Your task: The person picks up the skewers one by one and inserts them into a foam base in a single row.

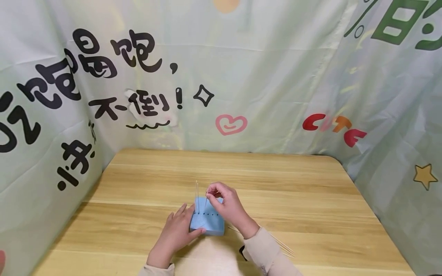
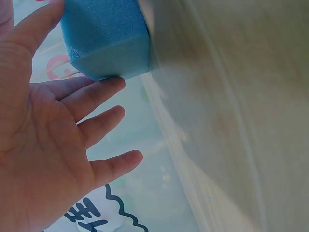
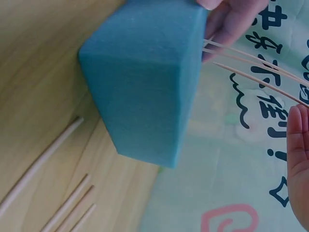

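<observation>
A blue foam block (image 1: 210,224) stands on the table with a row of small dark holes across its top. Two thin wooden skewers (image 1: 198,195) rise upright from holes at its left end. My left hand (image 1: 176,230) rests against the block's left side, thumb along the front; its fingers (image 2: 101,123) look straight and spread in the left wrist view. Above the block, my right hand (image 1: 226,201) pinches a third skewer (image 3: 260,81) between thumb and fingers. Its lower tip shows slightly apart from the block's top in the right wrist view, beside the two standing skewers.
Several loose skewers (image 1: 281,245) lie on the wooden table (image 1: 145,176) to the right, partly under the right forearm. A small black object (image 1: 243,253) shows beside the right sleeve. Printed cloth (image 1: 269,84) hangs around the table's back and sides.
</observation>
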The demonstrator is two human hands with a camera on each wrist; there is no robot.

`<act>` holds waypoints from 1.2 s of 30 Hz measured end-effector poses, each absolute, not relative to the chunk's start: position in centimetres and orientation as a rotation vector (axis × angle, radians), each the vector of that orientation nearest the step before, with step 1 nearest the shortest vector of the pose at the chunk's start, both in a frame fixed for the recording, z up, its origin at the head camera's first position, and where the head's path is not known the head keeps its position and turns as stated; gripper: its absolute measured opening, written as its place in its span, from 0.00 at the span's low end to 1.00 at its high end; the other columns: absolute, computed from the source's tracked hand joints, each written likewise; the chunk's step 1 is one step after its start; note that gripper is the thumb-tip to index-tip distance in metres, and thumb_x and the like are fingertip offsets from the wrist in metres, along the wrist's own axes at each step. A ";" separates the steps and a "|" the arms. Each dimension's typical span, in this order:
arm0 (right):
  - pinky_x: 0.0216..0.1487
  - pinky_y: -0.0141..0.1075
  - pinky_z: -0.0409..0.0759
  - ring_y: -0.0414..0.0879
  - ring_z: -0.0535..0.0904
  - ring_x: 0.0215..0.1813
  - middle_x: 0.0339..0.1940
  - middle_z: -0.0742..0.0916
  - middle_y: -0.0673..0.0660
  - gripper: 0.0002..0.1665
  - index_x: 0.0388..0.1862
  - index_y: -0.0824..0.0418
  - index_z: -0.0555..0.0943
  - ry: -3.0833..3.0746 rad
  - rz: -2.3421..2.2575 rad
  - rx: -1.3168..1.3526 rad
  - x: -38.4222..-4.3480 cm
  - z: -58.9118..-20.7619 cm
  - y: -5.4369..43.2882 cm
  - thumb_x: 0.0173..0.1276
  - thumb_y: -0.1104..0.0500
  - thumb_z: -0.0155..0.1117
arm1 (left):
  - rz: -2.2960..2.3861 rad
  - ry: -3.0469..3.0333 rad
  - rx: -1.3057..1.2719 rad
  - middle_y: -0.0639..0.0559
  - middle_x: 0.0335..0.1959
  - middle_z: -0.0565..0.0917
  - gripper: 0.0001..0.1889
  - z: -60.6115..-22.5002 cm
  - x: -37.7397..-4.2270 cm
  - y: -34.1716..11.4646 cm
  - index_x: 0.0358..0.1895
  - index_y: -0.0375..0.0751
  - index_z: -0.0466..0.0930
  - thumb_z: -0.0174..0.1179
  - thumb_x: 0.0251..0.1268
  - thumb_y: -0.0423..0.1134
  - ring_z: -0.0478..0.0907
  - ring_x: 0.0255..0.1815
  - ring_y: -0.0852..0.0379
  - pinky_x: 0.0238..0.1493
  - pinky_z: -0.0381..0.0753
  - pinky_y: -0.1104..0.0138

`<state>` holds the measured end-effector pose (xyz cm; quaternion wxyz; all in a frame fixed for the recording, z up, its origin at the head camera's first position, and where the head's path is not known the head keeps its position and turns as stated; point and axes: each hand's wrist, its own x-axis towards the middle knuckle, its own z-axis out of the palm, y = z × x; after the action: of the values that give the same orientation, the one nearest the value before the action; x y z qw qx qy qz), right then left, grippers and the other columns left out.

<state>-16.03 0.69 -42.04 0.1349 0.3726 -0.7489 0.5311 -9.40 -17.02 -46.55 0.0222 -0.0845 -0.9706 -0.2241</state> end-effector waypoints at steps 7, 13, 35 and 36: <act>0.38 0.31 0.82 0.44 0.81 0.36 0.33 0.83 0.55 0.04 0.34 0.63 0.76 -2.201 1.460 1.124 -16.1 -43.0 0.4 0.64 0.70 0.61 | -0.685 -2.986 -0.286 0.36 0.61 0.74 0.43 -46.6 -9.3 -17.1 0.65 0.31 0.66 0.66 0.52 0.58 0.63 0.67 0.37 0.59 0.60 0.34; 0.38 0.28 0.82 0.42 0.81 0.35 0.32 0.82 0.54 0.03 0.34 0.63 0.75 -2.233 1.386 1.187 -15.9 -44.1 0.4 0.65 0.69 0.60 | -0.681 -2.995 -0.290 0.37 0.61 0.74 0.43 -46.6 -9.4 -17.0 0.65 0.31 0.66 0.65 0.53 0.59 0.62 0.68 0.38 0.59 0.61 0.34; 0.40 0.30 0.82 0.42 0.82 0.36 0.34 0.84 0.54 0.06 0.39 0.64 0.78 -2.339 1.417 1.163 -16.0 -44.5 1.3 0.62 0.68 0.65 | -0.691 -3.019 -0.272 0.35 0.61 0.74 0.44 -46.5 -9.4 -16.9 0.66 0.31 0.65 0.65 0.53 0.59 0.62 0.68 0.37 0.60 0.59 0.35; 0.40 0.30 0.82 0.42 0.82 0.36 0.35 0.84 0.54 0.07 0.40 0.64 0.79 -2.342 1.434 1.152 -16.0 -44.4 1.5 0.62 0.68 0.65 | -0.691 -3.021 -0.266 0.35 0.61 0.73 0.44 -46.5 -9.4 -16.9 0.66 0.31 0.65 0.65 0.53 0.59 0.62 0.68 0.37 0.60 0.59 0.35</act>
<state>-15.98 1.46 -44.35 0.0816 0.3857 -0.7838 0.4798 -9.42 -16.91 -46.49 0.0156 -0.0856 -0.9711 -0.2221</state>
